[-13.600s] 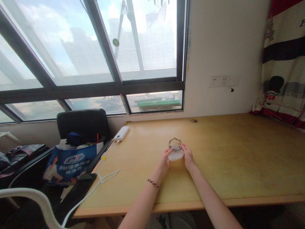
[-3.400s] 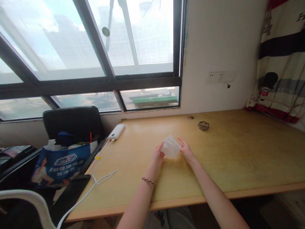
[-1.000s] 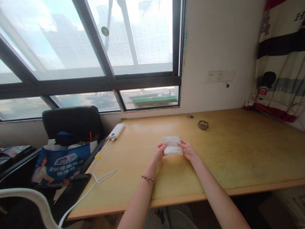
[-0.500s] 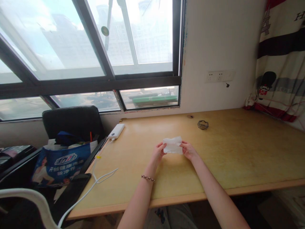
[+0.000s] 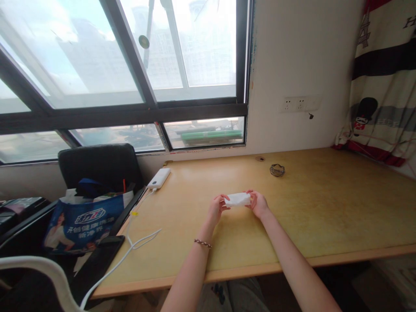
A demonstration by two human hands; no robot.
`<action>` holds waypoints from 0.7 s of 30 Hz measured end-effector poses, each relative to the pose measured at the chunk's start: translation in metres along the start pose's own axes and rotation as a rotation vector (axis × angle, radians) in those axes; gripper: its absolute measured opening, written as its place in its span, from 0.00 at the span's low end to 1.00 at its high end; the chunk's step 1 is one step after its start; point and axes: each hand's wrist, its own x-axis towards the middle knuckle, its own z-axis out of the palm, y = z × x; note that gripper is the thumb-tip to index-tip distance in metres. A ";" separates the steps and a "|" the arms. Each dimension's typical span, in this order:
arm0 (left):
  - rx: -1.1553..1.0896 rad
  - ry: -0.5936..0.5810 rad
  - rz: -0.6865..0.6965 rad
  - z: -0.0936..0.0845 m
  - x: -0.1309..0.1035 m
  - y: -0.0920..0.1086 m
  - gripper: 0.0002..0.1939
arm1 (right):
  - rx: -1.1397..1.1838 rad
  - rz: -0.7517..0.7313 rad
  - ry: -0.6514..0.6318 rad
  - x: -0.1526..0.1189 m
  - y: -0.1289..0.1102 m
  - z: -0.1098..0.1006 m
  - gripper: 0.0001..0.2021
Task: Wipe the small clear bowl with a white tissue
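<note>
Between my two hands, a folded white tissue [image 5: 237,199] is held just over the wooden table [image 5: 191,182]. My left hand [image 5: 217,208] pinches its left end, thumb and fingers closed on it. At the right end, my right hand [image 5: 259,203] grips the tissue with fingers bent around its edge. A braided bracelet [image 5: 203,243] circles my left wrist.
A coiled dark wire-like ring [image 5: 277,170] lies toward the table's back. On the left edge sits a white power bank [image 5: 159,178] with a white cable [image 5: 131,247]. A black chair [image 5: 100,164] holding a blue printed bag [image 5: 87,225] stands at left.
The tissue has gone from a taller, spread sheet to a narrower folded strip. My fingers have shifted around its ends, while both arms stay nearly in place.
</note>
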 end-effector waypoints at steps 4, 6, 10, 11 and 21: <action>0.073 0.048 0.049 0.009 -0.006 0.005 0.11 | -0.039 -0.001 0.066 0.001 0.002 0.002 0.16; 0.117 0.070 0.075 0.013 -0.009 0.005 0.12 | -0.080 -0.049 0.104 0.002 0.006 0.003 0.17; 0.192 0.055 0.103 0.014 -0.009 0.003 0.12 | -0.107 -0.190 0.149 0.004 0.009 0.001 0.20; 0.206 0.044 0.102 0.013 -0.008 0.001 0.12 | -0.107 -0.215 0.161 0.005 0.009 0.000 0.20; 0.231 0.024 0.137 -0.002 0.006 -0.008 0.24 | -0.129 -0.418 0.321 0.009 0.009 -0.003 0.14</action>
